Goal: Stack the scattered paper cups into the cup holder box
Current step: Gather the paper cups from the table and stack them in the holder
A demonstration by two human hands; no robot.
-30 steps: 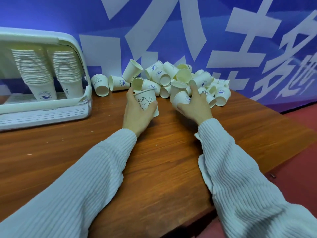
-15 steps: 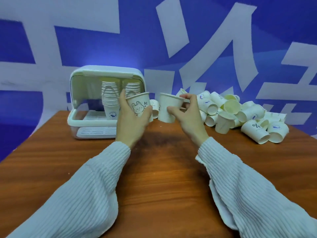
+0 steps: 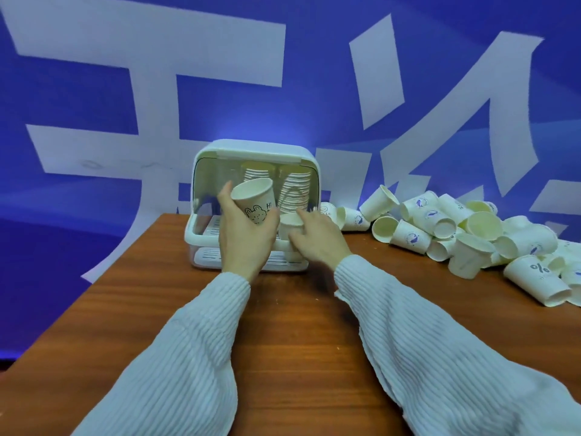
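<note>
Cups (image 3: 465, 228) litter a wooden table (image 3: 298, 325) before a blue wall (image 3: 94, 215); each hand apparently grips one.

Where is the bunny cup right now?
The bunny cup is held up in the left hand, left of centre in the head view, directly in front of the open cup box and its two stacks.

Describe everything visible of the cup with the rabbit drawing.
The rabbit cup is a white paper cup with a cream inside, printed with a line-drawn rabbit and "Hi". It is held off the table, mouth up and tilted toward the camera, gripped around its lower half by the left hand, in front of the open cup holder box.
</note>
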